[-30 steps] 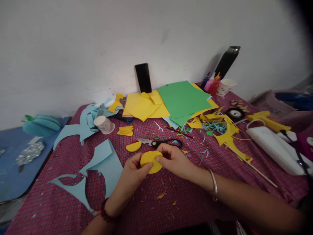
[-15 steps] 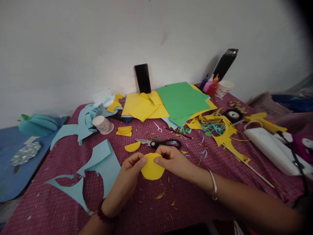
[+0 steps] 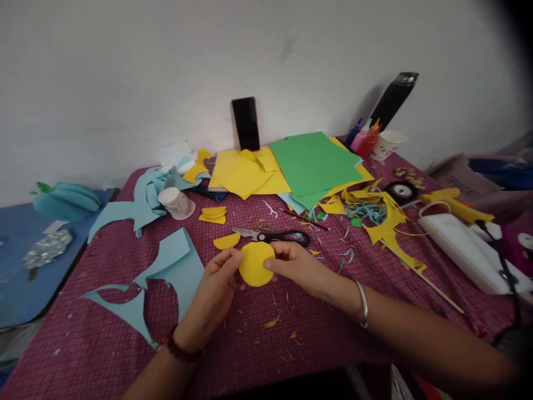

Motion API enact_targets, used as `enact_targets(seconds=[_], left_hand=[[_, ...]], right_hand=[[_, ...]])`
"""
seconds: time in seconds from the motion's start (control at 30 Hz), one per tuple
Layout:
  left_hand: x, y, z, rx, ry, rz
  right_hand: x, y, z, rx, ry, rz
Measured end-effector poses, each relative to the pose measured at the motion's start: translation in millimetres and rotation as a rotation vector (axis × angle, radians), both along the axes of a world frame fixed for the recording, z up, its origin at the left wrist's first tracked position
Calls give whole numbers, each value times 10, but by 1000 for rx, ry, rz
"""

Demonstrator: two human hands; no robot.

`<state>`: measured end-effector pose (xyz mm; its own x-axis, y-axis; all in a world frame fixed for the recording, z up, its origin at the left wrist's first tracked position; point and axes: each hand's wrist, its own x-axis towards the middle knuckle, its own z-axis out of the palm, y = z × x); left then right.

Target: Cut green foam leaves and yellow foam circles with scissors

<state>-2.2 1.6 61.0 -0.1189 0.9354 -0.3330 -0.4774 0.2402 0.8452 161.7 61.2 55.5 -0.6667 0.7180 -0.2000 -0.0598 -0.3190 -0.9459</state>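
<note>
A yellow paper circle (image 3: pixel 255 263) is held upright between both hands just above the checked red cloth. My left hand (image 3: pixel 212 294) pinches its left edge with thumb and fingers. My right hand (image 3: pixel 297 268) pinches its right edge; a silver bangle sits on that wrist. Black-handled scissors (image 3: pixel 275 236) lie on the cloth just behind the circle. A folded yellow half-circle (image 3: pixel 227 241) lies to the left of the scissors, and a small stack of yellow pieces (image 3: pixel 213 214) lies farther back.
Light blue paper offcuts (image 3: pixel 166 272) lie left of my hands, beside a tipped paper cup (image 3: pixel 177 202). Yellow sheets (image 3: pixel 245 175) and green sheets (image 3: pixel 314 164) lie at the back under a propped phone (image 3: pixel 245 123). A yellow glue gun (image 3: pixel 453 203), a tape roll (image 3: pixel 402 191), a wooden stick (image 3: pixel 425 280) and a white case (image 3: pixel 470 250) are on the right.
The folded yellow piece has opened out into a full circle held flat between both hands. The hands stay in about the same place while the camera view shifts slightly.
</note>
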Motion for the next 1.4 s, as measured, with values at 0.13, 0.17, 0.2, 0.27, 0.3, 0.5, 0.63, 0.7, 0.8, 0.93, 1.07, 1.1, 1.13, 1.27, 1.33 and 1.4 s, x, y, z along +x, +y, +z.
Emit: enact_targets(seconds=[0.13,0.17,0.2,0.27,0.3,0.5,0.63,0.7,0.8,0.93,1.07,1.1,1.13,1.27,1.33,1.4], left_hand=[[-7,0,40,9,-4,-8],[-12,3,48,4,-16,-13],[-17,6,54,-2,-31,-16],[-29,15,65,-11,-57,-15],[-36,19,69,-16,-68,-18],[-59,21,43,-7,-85,-59],[-42,4,-25,34,46,-76],[-32,-6,-51,49,88,-103],[-23,-13,-67,55,70,-138],[-2,-7,-69,75,61,-141],[26,-2,-63,149,223,-67],[27,-6,-59,165,277,-52],[25,-12,-53,180,330,-44],[22,-45,-21,221,469,-115],[40,-57,-6,217,488,-155],[68,-63,2,197,530,-152]], right_hand=[[1,19,2,8,-11,-46],[0,23,-2,7,-15,-55],[-1,26,-4,9,-22,-65],[-5,29,-4,16,-37,-85],[-6,29,0,19,-42,-88],[-25,26,7,60,-71,-82],[-34,19,-19,83,-65,-90],[-29,14,-17,73,-27,-78],[-11,7,5,53,40,-44],[9,-11,23,56,73,4],[7,-33,11,146,27,3],[4,-37,7,175,2,-1],[2,-40,4,200,-22,-2],[1,-56,-2,365,-123,-11],[12,-73,-2,525,-200,-12],[29,-94,5,693,-265,20]])
